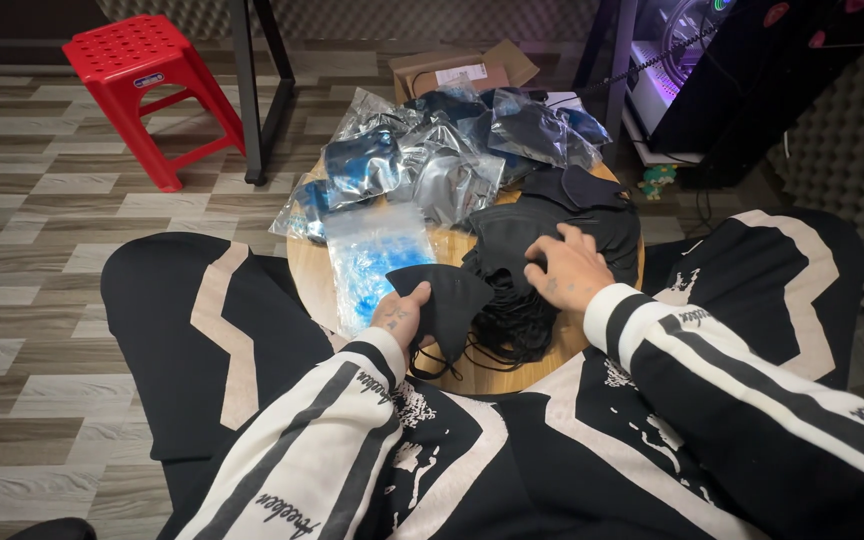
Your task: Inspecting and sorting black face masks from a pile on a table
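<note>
Much of the small round wooden desk (324,285) was buried under my things, so only its near rim and left edge showed. My own knees in black trousers hid the floor on either side, and my striped sleeves cut off both wrists.

My left hand (399,313) held a single black face mask (449,303); my fingers (392,300) were closed on its left corner, thumb on top, and the mask fanned out to the right of them, its ear loops dangling over the desk's near edge. What my fingertips did beneath it I could not tell.

My right hand (567,272) lay palm down on the heap of black masks (532,250), just right of the held mask, fingers spread and slightly curled on the top one; whether they had pinched anything was hidden.

A flat clear plastic bag with blue print (372,255) lay just left of my left hand. Behind it a pile of crinkled clear bags (442,155) held dark and blue contents too blurred to name. A cardboard box (462,70) sat beyond, and a red plastic stool (142,90) stood well apart on the floor.
</note>
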